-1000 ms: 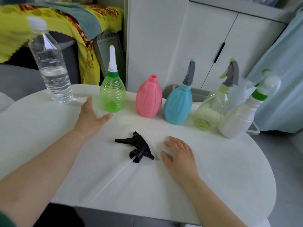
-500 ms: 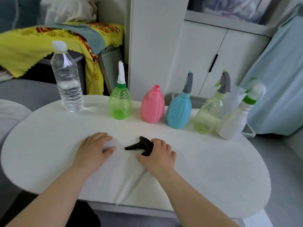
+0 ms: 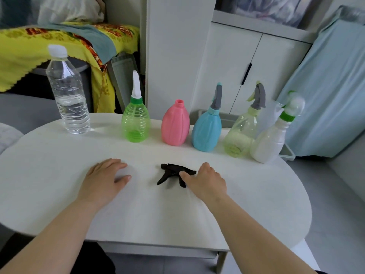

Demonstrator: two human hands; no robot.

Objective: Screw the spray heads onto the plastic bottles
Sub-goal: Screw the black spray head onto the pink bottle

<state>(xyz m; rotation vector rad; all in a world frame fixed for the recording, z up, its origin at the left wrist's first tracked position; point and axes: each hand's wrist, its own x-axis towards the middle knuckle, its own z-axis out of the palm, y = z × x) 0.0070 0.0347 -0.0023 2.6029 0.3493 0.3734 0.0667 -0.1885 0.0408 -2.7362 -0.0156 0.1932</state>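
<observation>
A black spray head sits at the middle of the white table, its collar end pinched by the fingers of my right hand. Its dip tube is hidden under that hand. My left hand rests flat on the table to the left, holding nothing. Behind them stands a row of bottles: a green one with a white nozzle, a pink bottle with a bare open neck, a blue one with a grey spray head, a pale green one and a white one, both with spray heads.
A clear water bottle with a white cap stands at the back left of the table. Behind the table are white cabinet doors, a yellow patterned cloth on the left and a light blue curtain on the right.
My right hand moved left onto the black spray head and gripped its collar, turning the head. My left hand drew back from the green bottle to lie flat on the table.
</observation>
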